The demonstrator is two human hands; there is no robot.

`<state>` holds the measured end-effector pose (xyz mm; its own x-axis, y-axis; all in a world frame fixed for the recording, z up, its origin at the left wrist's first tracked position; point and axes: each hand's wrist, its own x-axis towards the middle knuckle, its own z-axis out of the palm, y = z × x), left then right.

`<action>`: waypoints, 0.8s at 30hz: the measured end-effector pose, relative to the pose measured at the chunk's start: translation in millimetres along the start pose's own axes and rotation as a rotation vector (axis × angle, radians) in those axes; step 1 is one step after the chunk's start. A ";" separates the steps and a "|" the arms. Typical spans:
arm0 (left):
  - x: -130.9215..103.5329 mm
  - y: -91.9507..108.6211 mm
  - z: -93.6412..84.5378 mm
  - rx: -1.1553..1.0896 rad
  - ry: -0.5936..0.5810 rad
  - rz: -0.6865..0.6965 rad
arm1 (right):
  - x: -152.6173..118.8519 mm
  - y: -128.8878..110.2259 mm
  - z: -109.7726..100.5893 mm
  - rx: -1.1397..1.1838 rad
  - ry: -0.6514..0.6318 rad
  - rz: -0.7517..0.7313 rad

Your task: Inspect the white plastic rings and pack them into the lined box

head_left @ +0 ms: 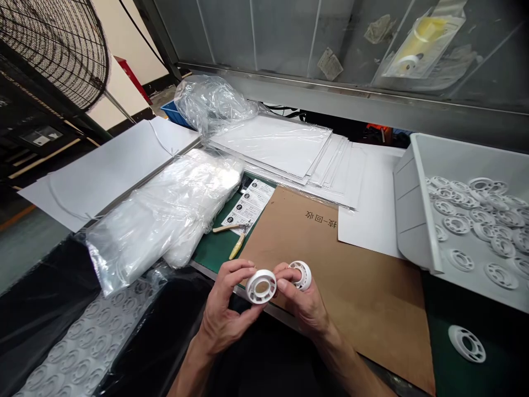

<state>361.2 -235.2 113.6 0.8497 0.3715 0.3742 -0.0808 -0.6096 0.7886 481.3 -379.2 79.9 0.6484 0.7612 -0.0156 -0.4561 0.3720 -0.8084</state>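
Observation:
My left hand [226,306] grips a white plastic ring [261,287] with slots around its wide rim, thumb below and fingers above. Its open centre faces me. Close on the right, my right hand [303,300] has a second white slotted ring [305,275] hooked on its fingers. The right thumb and fingertip reach the near edge of the left ring; whether they press on it I cannot tell. Both hands are above the front edge of a brown cardboard sheet [330,275].
A grey bin [417,220] with several white rings stands right; one loose ring [467,344] lies before it. Nippers [231,227] and a yellow-handled tool [237,247] lie on printed labels [256,198]. Plastic bags [165,204], white sheets [273,143] and bagged rings [91,336] surround the left side.

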 end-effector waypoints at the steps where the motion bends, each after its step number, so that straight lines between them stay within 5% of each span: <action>1: -0.2 -0.3 0.0 0.010 0.001 0.000 | -0.4 -1.3 0.0 -0.008 -0.012 -0.017; 24: -2.7 -0.5 2.4 0.020 0.032 -0.025 | -6.7 -7.0 -1.3 -0.111 -0.050 -0.040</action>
<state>360.2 -237.6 111.1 0.8344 0.4085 0.3699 -0.0488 -0.6138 0.7879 481.0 -387.5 84.9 0.6322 0.7735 0.0450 -0.3585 0.3435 -0.8681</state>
